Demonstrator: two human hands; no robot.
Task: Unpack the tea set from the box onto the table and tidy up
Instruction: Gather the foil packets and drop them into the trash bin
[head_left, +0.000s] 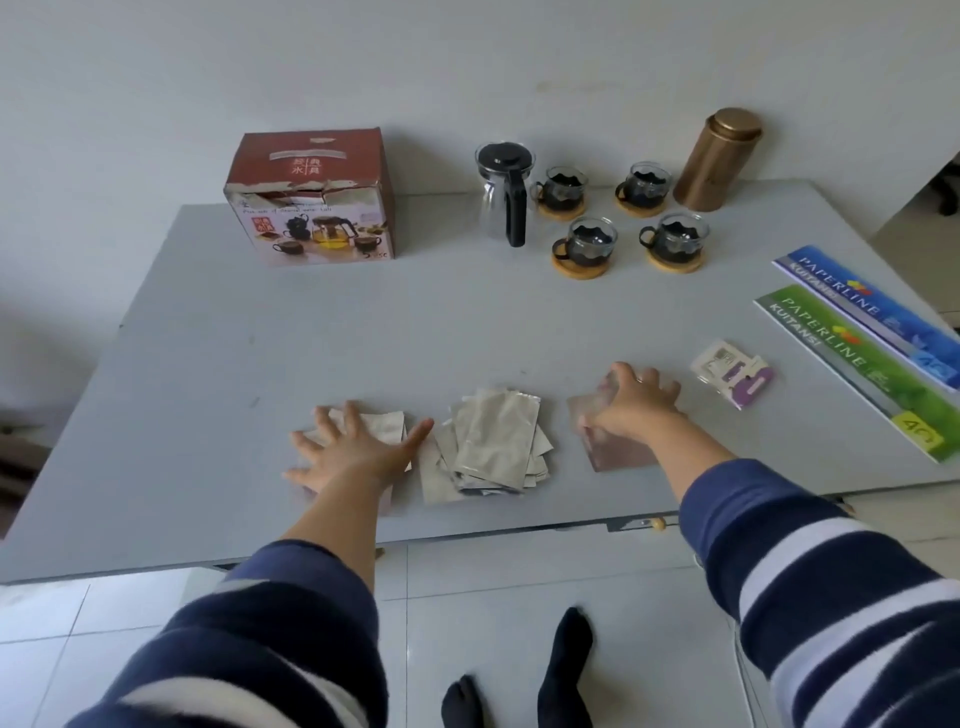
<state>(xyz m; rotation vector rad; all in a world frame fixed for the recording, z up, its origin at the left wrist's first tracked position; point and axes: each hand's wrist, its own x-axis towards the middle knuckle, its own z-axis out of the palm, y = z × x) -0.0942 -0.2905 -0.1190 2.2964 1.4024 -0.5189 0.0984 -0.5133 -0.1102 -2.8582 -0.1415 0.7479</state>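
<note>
The unpacking stage appeared complete; the red and white cardboard box (311, 200) stood at the 11 o'clock part of the grey table (260, 332), its torn top flaps shut enough that its inside could not be seen. The clear glass teapot with the black lid and handle (505, 192) stood upright at 12 o'clock; just beside it, toward 1 o'clock, four glass cups with black holders (592, 240) sat each on its own round wooden coaster, set two by two. A tall copper-coloured metal canister (719, 158) stood behind the cups, near the wall.

The tidying stage appeared to be in progress; a loose stack of silver foil sachets (493, 441) lay at 6 o'clock between the two hands. The left hand (353, 449) lay flat and spread, fingers open, pressing a smaller pile of pale sachets (387, 423) at 7 o'clock. The right hand (636, 402) was curled, gripping the upper edge of a pinkish translucent pouch (618, 452) at 5 o'clock. A small purple and white packet (735, 374) lay apart at 4 o'clock; two long printed receipt books (857, 338) lay at 3 o'clock, untouched.

Remaining work, as judged: gather the three sachet groups into one place; deal with the empty-looking box.
</note>
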